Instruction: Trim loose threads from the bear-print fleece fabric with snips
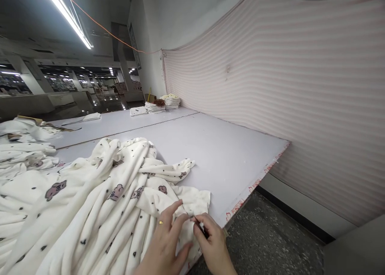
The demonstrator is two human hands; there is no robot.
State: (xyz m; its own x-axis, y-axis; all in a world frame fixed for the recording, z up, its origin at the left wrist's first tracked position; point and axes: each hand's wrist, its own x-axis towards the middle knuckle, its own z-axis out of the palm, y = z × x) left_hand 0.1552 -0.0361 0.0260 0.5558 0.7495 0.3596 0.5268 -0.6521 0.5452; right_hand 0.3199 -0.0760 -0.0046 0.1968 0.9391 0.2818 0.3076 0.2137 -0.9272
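A pile of cream fleece cloth (pixel 99 203) printed with pink bears and small dark hearts lies heaped over the near left of a large pale table (pixel 216 154). My left hand (pixel 165 243), with a ring on one finger, rests on the cloth's near edge, fingers spread and pressing the fabric down. My right hand (pixel 212 243) is just to its right, fingers pinched on a small dark tool (pixel 199 223) whose tip touches the cloth edge. I cannot make out what kind of tool it is.
More of the same cloth (pixel 27 154) lies at the far left. Stacks of folded white pieces (pixel 162 103) stand at the table's far end. A striped fabric (pixel 285 98) hangs along the right. The table's edge (pixel 255 182) drops to a dark speckled floor (pixel 270 243).
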